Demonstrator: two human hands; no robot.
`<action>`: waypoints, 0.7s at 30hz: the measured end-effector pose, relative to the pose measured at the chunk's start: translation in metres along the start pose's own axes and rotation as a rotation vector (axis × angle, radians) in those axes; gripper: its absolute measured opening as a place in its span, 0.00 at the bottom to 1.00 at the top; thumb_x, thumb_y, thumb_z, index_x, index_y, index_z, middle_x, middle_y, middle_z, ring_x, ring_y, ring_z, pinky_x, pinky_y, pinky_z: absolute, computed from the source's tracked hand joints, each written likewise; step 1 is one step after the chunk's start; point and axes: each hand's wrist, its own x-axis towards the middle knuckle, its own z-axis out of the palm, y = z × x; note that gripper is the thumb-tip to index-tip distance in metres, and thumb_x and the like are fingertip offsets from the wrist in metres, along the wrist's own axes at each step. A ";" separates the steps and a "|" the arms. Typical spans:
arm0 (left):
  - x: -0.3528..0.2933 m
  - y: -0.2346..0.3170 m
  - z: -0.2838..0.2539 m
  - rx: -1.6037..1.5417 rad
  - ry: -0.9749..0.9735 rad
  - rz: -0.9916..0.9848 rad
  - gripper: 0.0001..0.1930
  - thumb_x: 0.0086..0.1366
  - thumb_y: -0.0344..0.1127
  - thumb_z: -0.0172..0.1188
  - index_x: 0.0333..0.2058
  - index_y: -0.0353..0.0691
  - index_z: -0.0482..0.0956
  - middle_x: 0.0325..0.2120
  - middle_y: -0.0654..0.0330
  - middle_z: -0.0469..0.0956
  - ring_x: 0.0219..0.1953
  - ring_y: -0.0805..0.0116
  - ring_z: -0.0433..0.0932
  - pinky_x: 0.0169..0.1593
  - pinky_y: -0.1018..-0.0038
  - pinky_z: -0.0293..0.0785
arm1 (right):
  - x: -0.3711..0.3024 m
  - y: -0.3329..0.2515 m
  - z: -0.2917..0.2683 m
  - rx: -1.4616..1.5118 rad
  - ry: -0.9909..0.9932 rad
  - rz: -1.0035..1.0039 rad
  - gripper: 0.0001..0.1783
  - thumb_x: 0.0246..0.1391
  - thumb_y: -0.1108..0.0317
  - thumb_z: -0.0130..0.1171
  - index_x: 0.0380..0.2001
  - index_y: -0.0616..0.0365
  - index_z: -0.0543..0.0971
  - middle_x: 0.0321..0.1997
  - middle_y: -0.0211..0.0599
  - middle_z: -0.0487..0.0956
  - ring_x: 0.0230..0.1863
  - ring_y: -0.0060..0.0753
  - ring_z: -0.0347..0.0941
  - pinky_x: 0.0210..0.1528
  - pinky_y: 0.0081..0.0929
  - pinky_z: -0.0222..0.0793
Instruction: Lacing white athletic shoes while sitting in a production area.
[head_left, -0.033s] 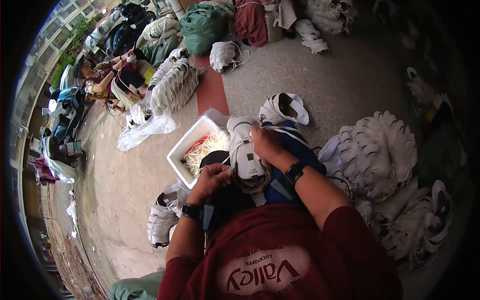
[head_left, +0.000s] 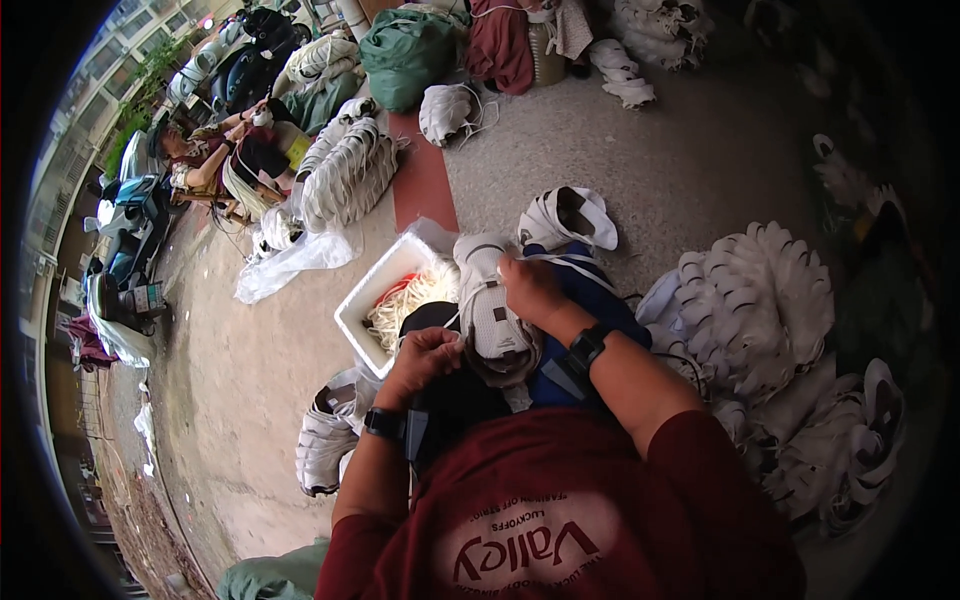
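Note:
A white and grey shoe upper lies across my lap, its heel end towards me. Beside its left edge, my left hand is closed in a pinch on a white shoelace that runs up to the upper. My right hand is closed at the right edge of the lacing area. From its fingers a white lace end trails over the blue cloth on my leg. The fingertips of this hand are partly hidden, and the lace's exact path through the eyelets is too small to tell.
A white foam box of loose laces stands left of the upper. Single uppers lie at the far side and near left. Stacked uppers pile up on the right. A seated person works at the far left.

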 end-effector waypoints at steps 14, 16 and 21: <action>0.045 0.017 0.041 0.131 0.174 0.354 0.10 0.59 0.26 0.55 0.40 0.33 0.77 0.21 0.65 0.76 0.25 0.78 0.73 0.32 0.79 0.71 | -0.003 0.004 0.015 0.259 0.219 0.215 0.08 0.43 0.67 0.57 0.20 0.59 0.70 0.20 0.49 0.74 0.25 0.51 0.74 0.27 0.47 0.66; 0.055 0.018 0.045 0.155 0.165 0.343 0.11 0.58 0.27 0.54 0.40 0.32 0.77 0.24 0.58 0.79 0.29 0.70 0.77 0.36 0.75 0.73 | -0.006 -0.002 0.011 0.107 0.259 0.138 0.07 0.44 0.68 0.56 0.21 0.59 0.71 0.19 0.49 0.74 0.25 0.51 0.74 0.27 0.47 0.67; 0.067 0.014 0.048 0.550 0.247 0.454 0.10 0.55 0.30 0.54 0.36 0.36 0.78 0.30 0.47 0.78 0.32 0.52 0.78 0.37 0.67 0.74 | -0.020 -0.020 -0.022 0.009 -0.034 0.006 0.07 0.43 0.70 0.53 0.28 0.59 0.73 0.24 0.50 0.77 0.32 0.51 0.76 0.34 0.45 0.71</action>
